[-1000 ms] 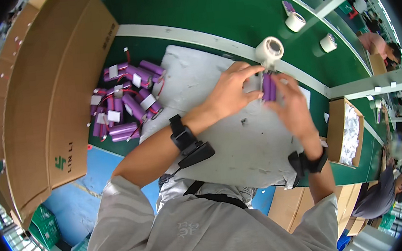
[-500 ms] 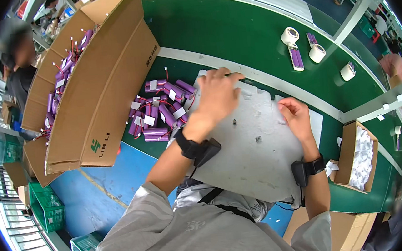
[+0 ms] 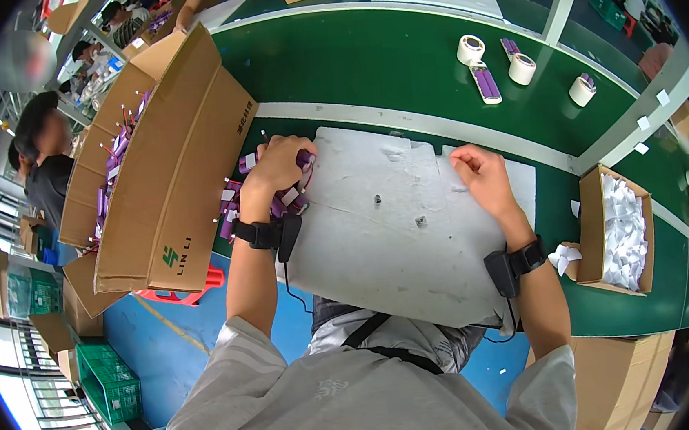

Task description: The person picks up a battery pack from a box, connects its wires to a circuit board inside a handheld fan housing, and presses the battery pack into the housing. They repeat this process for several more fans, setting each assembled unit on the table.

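My left hand is over a pile of purple battery packs at the left of the grey work mat. Its fingers are curled round one battery pack, whose purple end shows beside the fingertips. Most of that pack and part of the pile lie hidden under the hand. White labels and thin red wires show on the packs. At the mat's right side, my right hand rests with thumb and fingers drawn together; what they hold, if anything, is hidden. Dark marks dot the grey mat between my hands.
A tall cardboard box of purple packs leans at the left. To the right, a small carton holds white paper pieces. Beyond a pale ledge stand white tape rolls with packs. A red stool is on the floor.
My left hand has moved left and down from above the mat to the battery pile and closed round a pack. My right hand stays by the mat's right side. The view has shifted.
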The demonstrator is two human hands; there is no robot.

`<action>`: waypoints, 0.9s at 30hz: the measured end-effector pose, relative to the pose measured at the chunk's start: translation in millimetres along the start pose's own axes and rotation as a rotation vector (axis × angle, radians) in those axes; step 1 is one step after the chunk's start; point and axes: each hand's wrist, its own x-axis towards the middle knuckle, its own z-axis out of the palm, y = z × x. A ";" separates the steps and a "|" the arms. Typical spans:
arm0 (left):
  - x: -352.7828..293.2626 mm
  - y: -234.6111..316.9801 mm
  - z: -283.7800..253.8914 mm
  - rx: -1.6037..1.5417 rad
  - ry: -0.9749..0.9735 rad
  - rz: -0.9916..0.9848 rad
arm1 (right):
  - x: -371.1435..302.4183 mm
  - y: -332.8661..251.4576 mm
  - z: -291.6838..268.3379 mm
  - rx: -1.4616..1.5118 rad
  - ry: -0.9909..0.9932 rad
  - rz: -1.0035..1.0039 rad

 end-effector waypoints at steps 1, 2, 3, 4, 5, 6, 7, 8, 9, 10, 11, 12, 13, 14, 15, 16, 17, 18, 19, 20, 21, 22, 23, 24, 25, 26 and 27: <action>-0.3 -0.7 -4.5 -0.079 0.017 0.017 | 0.7 1.4 0.0 -0.012 -0.005 0.011; 0.1 -1.1 -9.1 -0.158 0.033 0.034 | 1.1 1.9 -0.1 -0.024 -0.009 0.021; 1.0 -0.5 -12.6 -0.238 0.049 0.051 | 0.1 1.9 -0.5 -0.037 -0.014 0.032; 2.7 1.6 -15.3 -0.238 0.047 0.055 | -1.8 0.2 -2.3 -0.038 -0.010 0.035; 2.2 2.6 -19.2 -0.413 0.146 0.132 | -2.6 -4.2 -0.8 -0.066 -0.032 0.009; 1.7 4.7 -23.0 -0.588 0.246 0.209 | -3.3 -8.8 0.8 -0.095 -0.052 -0.017; 1.1 14.8 -29.6 -0.767 0.343 0.294 | -4.8 -10.8 1.3 -0.130 -0.066 -0.039; 0.9 26.7 -34.6 -0.769 0.336 0.298 | -6.5 -10.9 3.5 -0.131 -0.061 -0.033; 2.0 42.5 -37.8 -1.002 0.284 0.274 | -8.2 -11.0 6.2 -0.116 -0.041 -0.071; 1.8 66.0 -41.5 -1.238 0.224 0.246 | -10.8 -11.8 7.2 -0.107 -0.020 -0.108; 3.0 86.8 -39.2 -1.473 0.161 0.212 | -12.9 -13.4 6.0 -0.098 -0.002 -0.148; 9.3 102.3 -29.8 -1.563 0.038 0.234 | -12.7 -15.4 3.8 -0.108 0.005 -0.144; 16.8 117.7 -18.7 -1.649 -0.090 0.258 | -11.7 -18.4 0.6 -0.089 -0.023 -0.093; 22.7 134.0 -6.6 -1.638 -0.157 0.233 | -13.3 -22.0 -1.2 -0.068 -0.047 -0.037; 29.1 148.6 6.8 -1.627 -0.225 0.210 | -14.3 -23.1 -2.7 -0.048 -0.070 0.021; 32.7 160.1 19.4 -1.631 -0.245 0.219 | -15.9 -24.1 -3.0 -0.058 -0.056 0.033; 36.3 173.0 32.9 -1.498 -0.211 0.240 | -18.0 -24.0 -4.9 -0.050 -0.058 0.035; 37.4 181.7 43.5 -1.364 -0.172 0.263 | -19.7 -24.7 -5.4 -0.041 -0.059 0.035; 36.6 187.2 52.6 -1.368 -0.193 0.281 | -21.3 -25.4 -6.2 -0.033 -0.060 0.035; 35.2 188.9 60.3 -1.373 -0.161 0.288 | -21.7 -27.9 -5.1 -0.044 -0.037 0.046; 33.2 189.5 66.8 -1.379 -0.128 0.296 | -22.5 -32.0 -3.9 -0.024 -0.048 0.026; 32.7 188.5 72.1 -1.387 -0.096 0.301 | -22.5 -34.7 -1.2 -0.005 -0.059 0.009; 31.3 188.0 76.0 -1.395 -0.120 0.317 | -23.5 -35.4 -0.1 0.013 -0.073 -0.008; 29.8 184.9 79.1 -1.391 -0.116 0.308 | -24.5 -34.1 1.3 -0.002 -0.056 0.007; 29.0 183.0 80.9 -1.393 -0.109 0.300 | -25.5 -33.1 0.7 -0.025 -0.079 -0.001; 29.6 182.0 82.5 -1.395 -0.100 0.290 | -26.3 -31.9 0.2 -0.047 -0.105 -0.008; 30.1 181.7 83.1 -1.411 -0.115 0.301 | -26.3 -31.9 0.0 -0.068 -0.136 -0.014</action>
